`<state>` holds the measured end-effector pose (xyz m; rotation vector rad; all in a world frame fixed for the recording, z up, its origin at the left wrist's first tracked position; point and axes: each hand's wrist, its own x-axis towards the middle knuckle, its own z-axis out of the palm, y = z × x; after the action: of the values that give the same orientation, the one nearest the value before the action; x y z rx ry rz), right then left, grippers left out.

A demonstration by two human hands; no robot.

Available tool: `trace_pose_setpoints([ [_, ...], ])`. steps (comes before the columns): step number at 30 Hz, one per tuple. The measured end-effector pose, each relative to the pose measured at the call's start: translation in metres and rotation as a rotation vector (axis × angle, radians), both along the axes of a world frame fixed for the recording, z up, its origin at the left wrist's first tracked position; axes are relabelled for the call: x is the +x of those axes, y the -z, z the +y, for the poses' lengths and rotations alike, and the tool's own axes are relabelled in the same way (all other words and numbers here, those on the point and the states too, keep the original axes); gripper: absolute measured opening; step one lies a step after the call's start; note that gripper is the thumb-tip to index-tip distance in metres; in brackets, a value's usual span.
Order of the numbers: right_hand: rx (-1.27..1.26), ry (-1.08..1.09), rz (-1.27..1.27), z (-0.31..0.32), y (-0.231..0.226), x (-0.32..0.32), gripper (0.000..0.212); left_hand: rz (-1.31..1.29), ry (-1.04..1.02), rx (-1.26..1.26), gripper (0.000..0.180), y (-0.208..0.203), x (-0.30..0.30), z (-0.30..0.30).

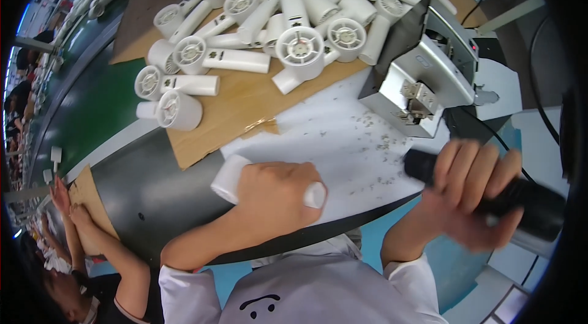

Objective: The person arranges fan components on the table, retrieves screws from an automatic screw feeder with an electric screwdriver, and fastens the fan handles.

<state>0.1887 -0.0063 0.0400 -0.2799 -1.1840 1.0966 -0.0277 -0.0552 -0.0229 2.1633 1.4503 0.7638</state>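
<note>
My left hand (275, 192) is closed around a white handheld fan (229, 179), held low over the near edge of the table. The fan's wide head sticks out left of my fist and the round end of its handle shows on the right. Off to the right, my right hand (474, 186) grips a black power screwdriver (539, 206) across its body, lifted and tilted. Motion blurs this hand and tool, and no bit can be made out. Ahead of it stands a silver screw feeder (438, 64), with small screws (383, 143) scattered on the white sheet.
Many white fans (300, 48) lie heaped on brown cardboard (245, 122) at the back. A green conveyor belt (92, 106) runs along the left. Another person's arm (116, 241) rests at the table's left end. Black cables (539, 79) hang at the right.
</note>
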Motion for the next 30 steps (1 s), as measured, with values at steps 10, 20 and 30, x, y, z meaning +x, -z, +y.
trace_pose_setpoints([
  [10,-0.106,0.285,-0.26,0.061,0.019,0.026,0.02,-0.003,0.015,-0.016,0.018,-0.001,0.015,0.014],
  [20,-0.343,0.478,-0.316,0.073,0.009,0.004,0.024,0.023,0.023,-0.015,0.018,-0.005,0.018,0.018],
  [30,-0.156,-0.051,0.359,-0.021,0.007,-0.013,0.032,-0.074,-0.015,0.083,0.015,-0.004,0.02,0.019],
])
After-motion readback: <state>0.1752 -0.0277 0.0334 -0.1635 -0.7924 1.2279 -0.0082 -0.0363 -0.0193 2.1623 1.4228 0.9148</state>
